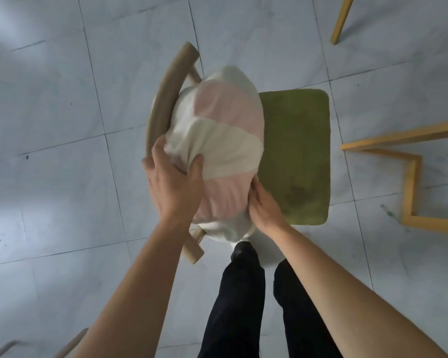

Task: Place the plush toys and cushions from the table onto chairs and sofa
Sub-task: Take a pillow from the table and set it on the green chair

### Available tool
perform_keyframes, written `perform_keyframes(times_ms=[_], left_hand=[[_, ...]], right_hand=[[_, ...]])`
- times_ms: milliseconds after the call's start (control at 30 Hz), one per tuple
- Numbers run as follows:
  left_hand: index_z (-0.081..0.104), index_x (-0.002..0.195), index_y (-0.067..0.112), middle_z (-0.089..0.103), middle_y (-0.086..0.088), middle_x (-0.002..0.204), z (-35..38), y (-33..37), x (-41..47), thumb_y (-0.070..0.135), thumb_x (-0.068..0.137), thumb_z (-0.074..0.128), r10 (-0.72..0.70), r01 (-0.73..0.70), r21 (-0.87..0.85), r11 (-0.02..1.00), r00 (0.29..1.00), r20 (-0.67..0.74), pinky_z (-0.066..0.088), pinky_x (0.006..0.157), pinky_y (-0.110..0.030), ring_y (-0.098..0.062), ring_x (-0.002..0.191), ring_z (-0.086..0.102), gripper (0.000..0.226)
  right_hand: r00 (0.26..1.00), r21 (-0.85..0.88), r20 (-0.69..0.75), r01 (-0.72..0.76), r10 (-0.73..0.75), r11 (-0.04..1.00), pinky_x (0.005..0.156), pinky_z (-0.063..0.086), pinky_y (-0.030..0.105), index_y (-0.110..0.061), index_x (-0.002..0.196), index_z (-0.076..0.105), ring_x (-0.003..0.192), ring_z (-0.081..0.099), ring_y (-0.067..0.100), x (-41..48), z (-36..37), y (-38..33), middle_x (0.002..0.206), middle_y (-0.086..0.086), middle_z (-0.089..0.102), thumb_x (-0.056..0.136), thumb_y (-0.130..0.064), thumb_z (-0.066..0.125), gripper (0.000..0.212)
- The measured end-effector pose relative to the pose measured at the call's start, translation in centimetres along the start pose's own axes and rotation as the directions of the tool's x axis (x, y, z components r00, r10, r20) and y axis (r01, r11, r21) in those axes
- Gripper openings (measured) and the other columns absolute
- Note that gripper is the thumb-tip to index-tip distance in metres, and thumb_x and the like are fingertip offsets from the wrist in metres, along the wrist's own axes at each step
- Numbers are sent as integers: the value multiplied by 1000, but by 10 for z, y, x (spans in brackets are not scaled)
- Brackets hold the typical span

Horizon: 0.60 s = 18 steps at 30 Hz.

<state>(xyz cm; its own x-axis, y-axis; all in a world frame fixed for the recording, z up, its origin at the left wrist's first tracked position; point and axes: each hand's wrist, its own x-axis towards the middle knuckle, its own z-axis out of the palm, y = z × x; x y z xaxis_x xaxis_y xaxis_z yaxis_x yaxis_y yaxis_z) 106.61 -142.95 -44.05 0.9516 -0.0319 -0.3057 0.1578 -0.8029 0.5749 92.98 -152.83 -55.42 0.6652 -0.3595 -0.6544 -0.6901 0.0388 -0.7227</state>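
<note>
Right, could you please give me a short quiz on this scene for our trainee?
1. Which hand pinches a fold of the striped cushion? A) left B) right
2. True or false: the cushion lies on the floor.
3. Fill in: the chair's seat pad is ____ in colour.
Key: 1 A, the left hand; the right hand only presses its side. 2 false, it is over the seat pad. 3 green.

Soft, cool light, pale glare patches on the floor [36,202] at left; whole frame slightly blurred, tile lines bowing toward the edges.
</note>
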Motion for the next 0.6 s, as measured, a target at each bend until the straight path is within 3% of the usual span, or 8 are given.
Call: perform_keyframes(times_ms=[67,167,233,300,367,433,500,600], left_hand=[[41,148,21,37,-6,144,-1,-3,-1,36,89,70,220,-213,171,962,975,-23,43,92,-34,-25,116,49,67],[49,147,13,36,-21,157,12,3,4,32,96,61,643,-613,374,696,764,55,35,108,-51,-40,140,38,56],[47,150,16,29,-20,163,29,20,16,35,101,52,760,-780,395,485,600,252,23,118,-56,-40,150,26,53],[40,154,21,21,-18,166,49,30,36,47,104,37,731,-849,437,299,498,467,11,122,-62,-37,155,16,56],[29,159,24,10,-16,169,58,29,65,56,104,21,560,-828,515,223,541,628,-1,123,-63,-34,157,4,64],[16,162,28,-1,-13,171,55,20,87,57,103,14,405,-772,592,232,630,662,-10,122,-58,-30,157,-7,66],[14,162,28,-2,-13,170,47,13,92,55,103,15,366,-746,627,227,661,655,-9,122,-57,-31,157,-6,64],[23,160,23,8,-21,168,46,23,78,55,104,19,471,-762,618,193,624,624,0,118,-67,-39,155,7,64]], right_hand=[[999,-14,-30,-42,41,999,109,43,38,-33,158,29,134,52,29,14,5,3,146,6,57,107,-42,29,52],[981,89,-163,-93,107,992,111,45,52,-31,149,46,132,54,27,30,4,11,139,7,61,101,-58,26,59],[958,146,-266,-69,106,987,124,28,43,-31,155,37,148,38,22,23,3,-2,159,5,41,103,-63,22,63],[967,113,-242,-55,82,992,122,8,29,-34,162,10,157,6,13,6,4,-18,172,0,1,105,-58,24,64],[998,-10,-56,-33,32,999,126,0,33,-36,162,-7,157,-10,11,2,7,-11,171,-2,-17,105,-58,25,68],[997,-170,72,-3,15,985,129,0,41,-34,162,-8,158,-10,14,7,4,2,172,-2,-13,103,-63,24,73],[1000,-182,28,-9,14,983,128,-1,41,-35,162,-7,158,-9,16,14,-2,4,172,-4,-12,98,-72,24,80],[988,33,-155,-23,27,999,122,1,35,-36,160,-12,158,-10,18,8,2,-6,170,-5,-21,89,-82,27,92]])
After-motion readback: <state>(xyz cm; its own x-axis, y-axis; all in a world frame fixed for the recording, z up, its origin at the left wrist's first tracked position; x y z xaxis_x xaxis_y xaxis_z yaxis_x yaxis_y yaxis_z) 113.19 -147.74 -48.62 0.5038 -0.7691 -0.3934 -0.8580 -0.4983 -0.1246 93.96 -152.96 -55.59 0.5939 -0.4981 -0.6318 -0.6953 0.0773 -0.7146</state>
